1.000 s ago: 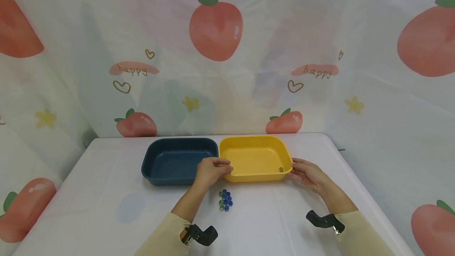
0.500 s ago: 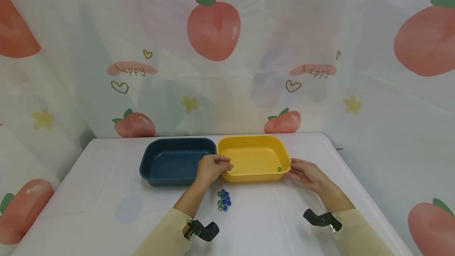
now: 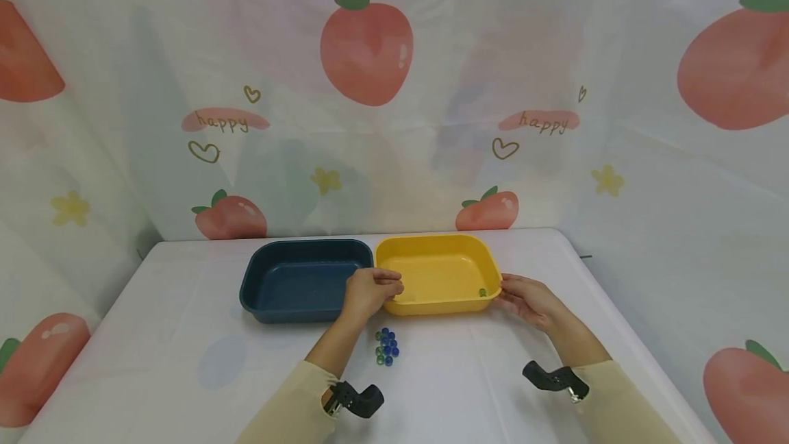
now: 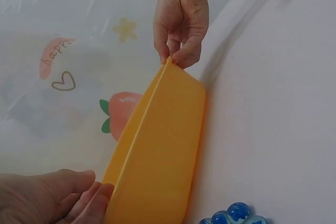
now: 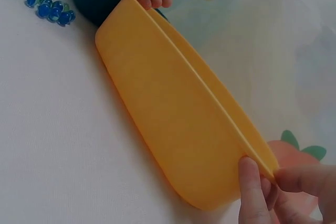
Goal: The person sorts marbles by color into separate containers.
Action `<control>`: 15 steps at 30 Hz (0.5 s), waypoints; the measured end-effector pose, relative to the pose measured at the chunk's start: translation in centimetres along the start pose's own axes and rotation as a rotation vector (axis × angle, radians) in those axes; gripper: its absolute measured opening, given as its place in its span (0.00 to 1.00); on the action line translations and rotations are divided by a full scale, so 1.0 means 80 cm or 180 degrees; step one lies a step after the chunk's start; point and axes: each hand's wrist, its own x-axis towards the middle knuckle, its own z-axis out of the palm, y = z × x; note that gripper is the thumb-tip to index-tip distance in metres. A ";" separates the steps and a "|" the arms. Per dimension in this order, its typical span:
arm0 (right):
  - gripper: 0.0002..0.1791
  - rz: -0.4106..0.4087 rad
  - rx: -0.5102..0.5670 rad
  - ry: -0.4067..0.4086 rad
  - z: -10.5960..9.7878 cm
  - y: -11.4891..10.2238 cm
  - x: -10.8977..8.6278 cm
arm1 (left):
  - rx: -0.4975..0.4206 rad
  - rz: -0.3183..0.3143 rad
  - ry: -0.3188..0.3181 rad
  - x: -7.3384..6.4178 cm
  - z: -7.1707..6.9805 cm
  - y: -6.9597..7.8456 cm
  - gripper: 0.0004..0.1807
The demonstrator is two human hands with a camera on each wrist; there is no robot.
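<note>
A yellow rectangular bin (image 3: 446, 307) stands at the back of the table, a single green marble (image 3: 483, 292) in its front right corner. My left hand (image 3: 368, 293) holds its rim at the front left corner, overlapping the edge of the dark blue bin (image 3: 290, 314) in the head view. At the opposite end, my right hand (image 3: 531, 301) pinches the rim, as the right wrist view shows with the thumb (image 5: 252, 182) against the outer wall. Several blue and green glass marbles (image 3: 388, 346) lie clustered on the table in front of the bins.
Both bins stand side by side on a white-covered table (image 3: 456, 375), close to the printed backdrop (image 3: 394, 156). Fabric with peach prints also hangs on both sides. A black wrist camera (image 3: 357, 399) sits at the left sleeve and another black camera (image 3: 555, 377) at the right.
The head view has shifted slightly, so the scene sits a little further left. Both hands stay on the yellow bin, and the marbles have not moved.
</note>
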 end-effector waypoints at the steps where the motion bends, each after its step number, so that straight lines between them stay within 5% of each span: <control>1: 0.34 -0.0002 -0.0007 0.0005 0.000 0.000 0.000 | -0.0001 -0.0001 0.0004 0.000 0.000 0.000 0.08; 15: 0.34 0.0013 -0.0001 0.0061 0.000 0.001 0.002 | -0.0247 -0.0096 -0.0142 -0.018 -0.008 -0.006 0.10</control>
